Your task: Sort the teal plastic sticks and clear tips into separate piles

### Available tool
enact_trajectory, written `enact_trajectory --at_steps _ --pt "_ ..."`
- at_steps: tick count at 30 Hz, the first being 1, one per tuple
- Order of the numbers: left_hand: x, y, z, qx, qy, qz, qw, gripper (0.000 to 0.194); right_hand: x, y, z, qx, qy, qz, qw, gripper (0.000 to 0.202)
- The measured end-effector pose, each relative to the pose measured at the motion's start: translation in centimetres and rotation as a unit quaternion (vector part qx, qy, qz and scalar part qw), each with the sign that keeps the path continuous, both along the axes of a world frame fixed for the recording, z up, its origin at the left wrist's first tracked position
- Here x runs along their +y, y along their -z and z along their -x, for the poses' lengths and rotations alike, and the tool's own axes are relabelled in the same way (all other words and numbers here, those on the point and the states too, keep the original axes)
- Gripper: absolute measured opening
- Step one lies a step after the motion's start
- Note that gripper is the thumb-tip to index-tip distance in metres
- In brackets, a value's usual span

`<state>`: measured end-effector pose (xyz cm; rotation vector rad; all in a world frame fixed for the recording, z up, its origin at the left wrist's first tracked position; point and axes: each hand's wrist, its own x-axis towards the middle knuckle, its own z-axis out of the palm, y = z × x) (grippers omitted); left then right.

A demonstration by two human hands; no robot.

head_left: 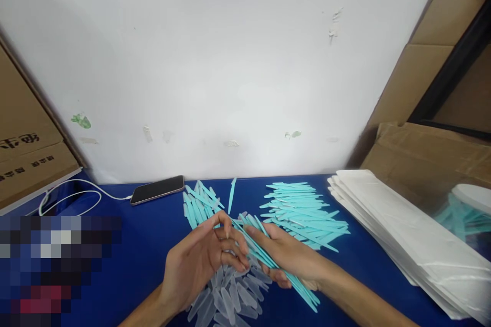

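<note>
My right hand [286, 250] is closed around a bundle of slim teal eyebrow razors [301, 288], their long handles pointing down to the right. My left hand [215, 258] is beside the bundle's upper end, palm turned inward, fingers loosely bent and apart; nothing shows in its palm. Whether its fingertips touch the bundle is hard to see. Under both hands lies a heap of clear plastic blade covers [230, 296], partly hidden by the left hand. Behind the left hand is a pile of teal razors with clear covers on their ends [197, 204].
A larger pile of teal razors [303, 212] lies right of centre, with one razor [232, 195] by itself near the wall. White flat packs [406, 235] are stacked at right, near a blurred tub [460, 209]. A cabled phone [157, 190] and cardboard box [30, 138] are left.
</note>
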<state>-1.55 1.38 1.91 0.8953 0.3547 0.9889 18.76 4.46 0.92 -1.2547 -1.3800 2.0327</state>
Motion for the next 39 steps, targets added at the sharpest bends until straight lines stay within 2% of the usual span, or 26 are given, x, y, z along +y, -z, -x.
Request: enact_trajectory --at_steps 3,5,7,12,15,18,20,25,28,33,36,39 --pt "0.3 -0.9 1.0 0.026 -0.057 -0.001 0.998 0.036 0.3 -0.4 -0.5 -0.046 -0.025 -0.075 0.996 0.064" --pt "0.7 -1.7 2.0 0.046 -0.111 -0.002 0.993 0.035 0.6 -0.6 -1.0 -0.081 -0.013 -0.110 0.990 0.069" --pt "1.1 -2.1 2.7 0.082 -0.126 -0.021 0.988 0.035 0.9 -0.9 -1.4 -0.097 0.008 -0.127 0.987 0.073" --pt "1.5 -1.0 2.5 0.197 -0.049 -0.113 0.973 0.043 1.1 -1.5 -1.7 -0.114 0.022 -0.148 0.982 0.074" --pt "1.3 -0.3 1.9 0.214 -0.044 -0.136 0.966 0.045 1.0 -1.8 -1.5 -0.123 0.016 -0.179 0.976 0.075" --pt "0.9 -0.4 1.5 0.198 -0.084 -0.145 0.966 0.040 0.7 -1.9 -1.4 -0.118 0.000 -0.187 0.975 0.070" --pt "0.6 -0.6 1.3 0.168 -0.088 -0.134 0.973 0.039 0.4 -1.9 -1.3 -0.102 -0.022 -0.172 0.980 0.067" --pt "0.1 -0.4 0.8 0.114 -0.028 -0.104 0.988 0.042 -0.5 -1.9 -0.9 -0.037 -0.072 -0.133 0.988 0.067" --pt "0.0 -0.2 0.4 0.092 -0.005 -0.092 0.991 0.043 -0.9 -2.0 -0.5 -0.019 -0.086 -0.133 0.987 0.061" --pt "0.0 -0.2 0.1 0.077 0.000 -0.075 0.994 0.040 -0.9 -2.6 -0.2 -0.037 -0.084 -0.124 0.988 0.052" --pt "0.1 -0.3 0.3 0.075 -0.018 -0.075 0.994 0.035 -0.6 -2.6 -0.3 -0.049 -0.088 -0.153 0.983 0.048" --pt "0.3 -0.4 0.6 0.089 -0.040 -0.080 0.992 0.034 -0.3 -1.8 -0.3 -0.065 -0.082 -0.190 0.976 0.046"
